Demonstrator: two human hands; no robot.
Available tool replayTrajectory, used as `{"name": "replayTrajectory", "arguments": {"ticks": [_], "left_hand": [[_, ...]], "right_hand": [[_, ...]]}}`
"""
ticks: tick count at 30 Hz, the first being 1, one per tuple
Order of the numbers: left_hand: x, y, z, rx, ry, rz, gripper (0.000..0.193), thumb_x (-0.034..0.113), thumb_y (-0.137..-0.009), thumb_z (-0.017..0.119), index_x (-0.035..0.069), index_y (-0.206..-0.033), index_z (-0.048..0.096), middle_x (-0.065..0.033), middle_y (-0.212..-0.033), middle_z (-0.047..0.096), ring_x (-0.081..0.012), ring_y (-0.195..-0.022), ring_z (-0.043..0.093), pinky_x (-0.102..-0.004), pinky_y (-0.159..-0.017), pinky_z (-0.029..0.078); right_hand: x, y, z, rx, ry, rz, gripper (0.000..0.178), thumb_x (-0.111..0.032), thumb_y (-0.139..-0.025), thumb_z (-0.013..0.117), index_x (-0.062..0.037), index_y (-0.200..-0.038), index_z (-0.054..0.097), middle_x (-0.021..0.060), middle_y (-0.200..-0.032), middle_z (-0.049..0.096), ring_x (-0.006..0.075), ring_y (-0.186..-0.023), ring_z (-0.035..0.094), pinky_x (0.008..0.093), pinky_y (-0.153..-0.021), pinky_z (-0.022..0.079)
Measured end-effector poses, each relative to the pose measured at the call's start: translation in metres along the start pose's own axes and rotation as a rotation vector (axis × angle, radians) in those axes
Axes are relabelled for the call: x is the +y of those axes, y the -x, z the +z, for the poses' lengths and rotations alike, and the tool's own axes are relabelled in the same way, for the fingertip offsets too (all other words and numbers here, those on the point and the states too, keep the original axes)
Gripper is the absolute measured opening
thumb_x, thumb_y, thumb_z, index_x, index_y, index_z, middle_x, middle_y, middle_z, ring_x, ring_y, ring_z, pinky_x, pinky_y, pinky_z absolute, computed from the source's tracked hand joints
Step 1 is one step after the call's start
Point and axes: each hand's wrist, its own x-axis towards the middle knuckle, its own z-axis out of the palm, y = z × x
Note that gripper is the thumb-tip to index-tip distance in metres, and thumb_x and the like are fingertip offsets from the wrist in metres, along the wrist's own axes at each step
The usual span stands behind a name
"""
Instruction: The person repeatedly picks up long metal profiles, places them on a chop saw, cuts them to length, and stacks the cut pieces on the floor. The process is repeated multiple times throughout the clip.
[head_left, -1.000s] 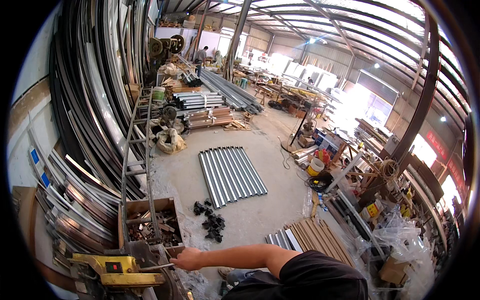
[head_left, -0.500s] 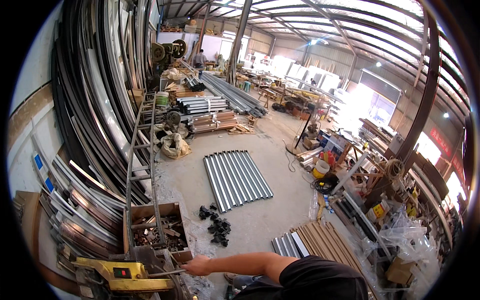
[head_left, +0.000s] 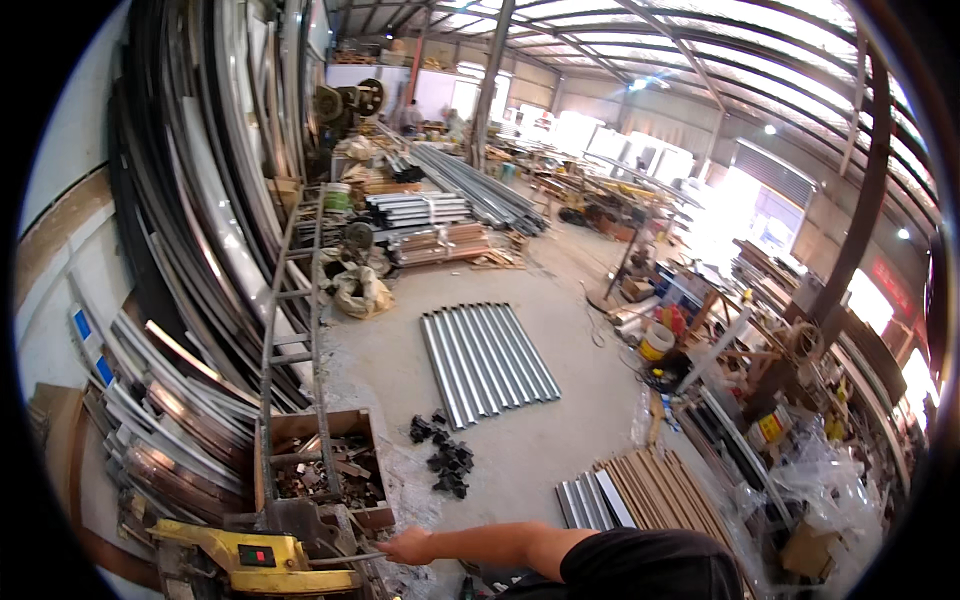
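Note:
My right arm, in a black sleeve, reaches leftward across the bottom of the view. My right hand [head_left: 407, 547] is closed on the end of a thin metal handle [head_left: 345, 559]. The handle sticks out from a yellow cut-off machine [head_left: 270, 560] at the lower left, which has a black switch plate with a red button. The machine's working parts are mostly cut off by the lower edge. Just beyond it, a shallow box [head_left: 372, 450] holds many small metal offcuts. My left hand is out of view.
A ladder-like metal rack [head_left: 292, 358] runs away from the machine. Long profiles [head_left: 215, 220] lean along the left wall. On the floor lie ribbed silver profiles [head_left: 490, 362], black fittings [head_left: 450, 465] and brown strips [head_left: 665, 490]. Clutter and plastic wrap [head_left: 830, 490] line the right side.
The view has shifted slightly, so the floor objects appear farther right. My right hand sits a little lower, still on the handle, which has also dropped slightly.

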Motion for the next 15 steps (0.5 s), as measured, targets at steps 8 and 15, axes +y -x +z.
{"name": "replayTrajectory", "arguments": {"ticks": [8, 15], "left_hand": [[-0.025, -0.012, 0.05, 0.091, -0.083, 0.093, 0.076, 0.048, -0.09, 0.075, 0.001, -0.146, 0.056, -0.0228, -0.143, 0.06, -0.0393, -0.131, 0.058, -0.0516, -0.104, 0.05], [-0.087, -0.049, 0.135, 0.25, 0.203, -0.132, 0.08, 0.03, -0.062, 0.096, 0.005, -0.129, 0.06, -0.0194, -0.121, 0.066, -0.0387, -0.116, 0.065, -0.0504, -0.1, 0.053]], "right_hand": [[0.066, -0.013, 0.072, -0.095, -0.295, 0.104, 0.048, -0.047, -0.107, 0.047, -0.0096, -0.136, 0.045, 0.0282, -0.11, 0.069, 0.0497, -0.108, 0.066, 0.0617, -0.088, 0.048], [-0.053, 0.031, -0.072, 0.043, 0.226, 0.127, 0.038, -0.044, -0.109, 0.039, -0.0162, -0.122, 0.061, 0.0145, -0.094, 0.075, 0.0378, -0.089, 0.074, 0.0558, -0.072, 0.056]]}}
